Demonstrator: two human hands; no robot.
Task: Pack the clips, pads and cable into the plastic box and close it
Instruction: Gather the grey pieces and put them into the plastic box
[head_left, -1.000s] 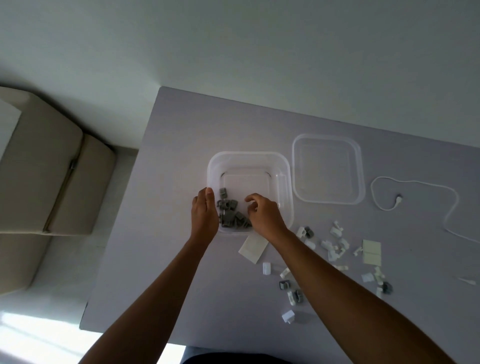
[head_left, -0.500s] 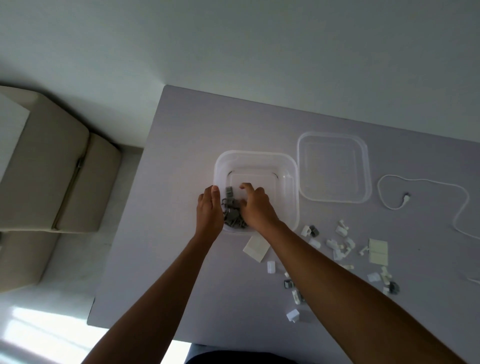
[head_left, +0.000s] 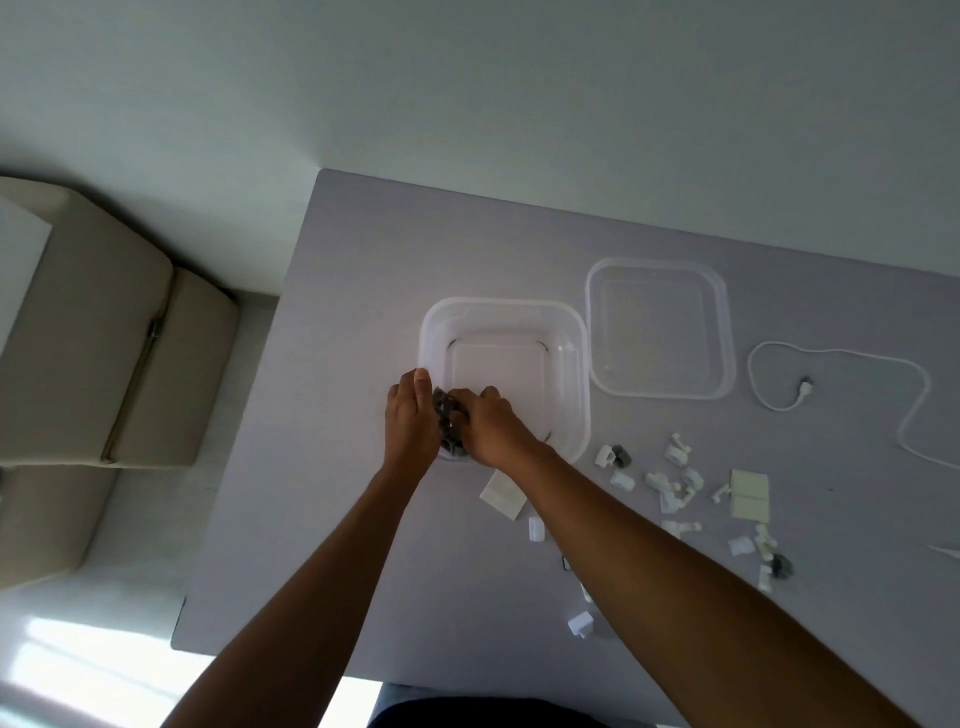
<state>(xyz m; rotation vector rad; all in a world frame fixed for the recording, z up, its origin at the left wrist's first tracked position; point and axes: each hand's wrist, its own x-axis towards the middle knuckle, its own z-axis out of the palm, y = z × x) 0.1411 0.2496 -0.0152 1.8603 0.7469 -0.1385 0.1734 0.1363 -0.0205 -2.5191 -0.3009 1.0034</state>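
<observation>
The clear plastic box (head_left: 571, 332) stands open on the grey table. Both hands are in its near left corner. My left hand (head_left: 410, 421) and my right hand (head_left: 485, 423) press together around a heap of grey clips (head_left: 445, 410), which shows only in the gap between them. The box's lid (head_left: 660, 327) lies flat to the right of the box. A white cable (head_left: 831, 358) is looped further right. White and grey clips (head_left: 670, 478) lie scattered right of my right arm, with pale pads (head_left: 749, 493) among them. One white pad (head_left: 501, 493) lies just below the box.
The grey table (head_left: 363, 260) ends at its left edge, with a beige sofa (head_left: 93, 332) beyond it on the floor. A small white clip (head_left: 581, 623) lies near the table's front edge. A wall runs behind the table.
My right hand has slid left across the box floor, pushing the grey clips against my left hand. The two hands are now close together around the heap.
</observation>
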